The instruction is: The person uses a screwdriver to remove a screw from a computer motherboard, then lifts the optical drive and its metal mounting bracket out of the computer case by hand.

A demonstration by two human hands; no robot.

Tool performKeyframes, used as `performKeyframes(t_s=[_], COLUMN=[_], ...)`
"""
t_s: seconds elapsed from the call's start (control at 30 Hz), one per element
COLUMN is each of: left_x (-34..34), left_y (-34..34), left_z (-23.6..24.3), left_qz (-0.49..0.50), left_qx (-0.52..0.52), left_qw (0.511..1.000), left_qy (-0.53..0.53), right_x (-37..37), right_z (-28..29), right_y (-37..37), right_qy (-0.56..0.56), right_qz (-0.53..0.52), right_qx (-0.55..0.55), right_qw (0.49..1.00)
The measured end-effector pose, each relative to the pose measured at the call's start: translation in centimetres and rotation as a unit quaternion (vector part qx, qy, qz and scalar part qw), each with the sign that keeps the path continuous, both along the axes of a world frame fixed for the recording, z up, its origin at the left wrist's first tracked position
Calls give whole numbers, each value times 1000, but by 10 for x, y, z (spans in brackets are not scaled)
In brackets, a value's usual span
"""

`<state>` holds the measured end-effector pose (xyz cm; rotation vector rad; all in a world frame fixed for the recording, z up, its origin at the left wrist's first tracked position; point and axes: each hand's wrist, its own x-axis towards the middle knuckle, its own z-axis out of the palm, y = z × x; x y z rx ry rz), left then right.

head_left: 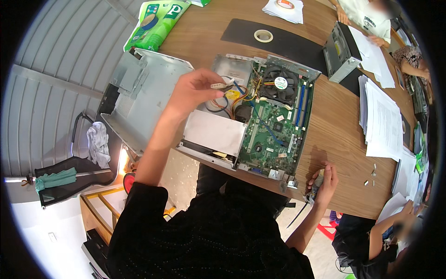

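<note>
An open desktop computer case (223, 151) lies on the wooden table, showing a green motherboard (272, 136), a black fan (280, 83), a silver power supply box (213, 133) and coloured cables. My left hand (195, 90) pinches a white connector (216, 86) with cables above the case's upper left part. At the table's near right edge, beside the case, my right hand (323, 183) is closed round a small grey-and-dark object (316, 186), which I cannot make out; a thin black cord hangs below it. The removed metal cover (145, 102) lies left of the case.
A green bag (151, 32), tape roll (263, 36) on a dark mat and papers (381, 116) are around me. A second computer (339, 50) stands behind at right. Other people (376, 21) sit along the right, one near my right. A chair (76, 181) is at left.
</note>
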<state>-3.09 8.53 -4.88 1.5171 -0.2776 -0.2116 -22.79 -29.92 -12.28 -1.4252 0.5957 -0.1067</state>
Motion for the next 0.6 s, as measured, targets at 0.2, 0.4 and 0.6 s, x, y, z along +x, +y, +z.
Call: performKeyframes(t_s=[0.2, 0.4, 0.6], left_x=[6, 62, 83], left_y=[-14, -7, -2], left_z=[-2, -44, -44], left_qz=[3, 93, -6], left_qx=[58, 370, 611], left_qw=[998, 902, 750], left_qy=[4, -203, -252], right_x=[-1, 0, 0], right_z=[-6, -7, -7], right_y=[-2, -2, 0], right_qy=[-3, -9, -14], right_qz=[-5, 13, 5], right_qx=[-8, -18, -6], right_qw=[1000, 1000, 1000])
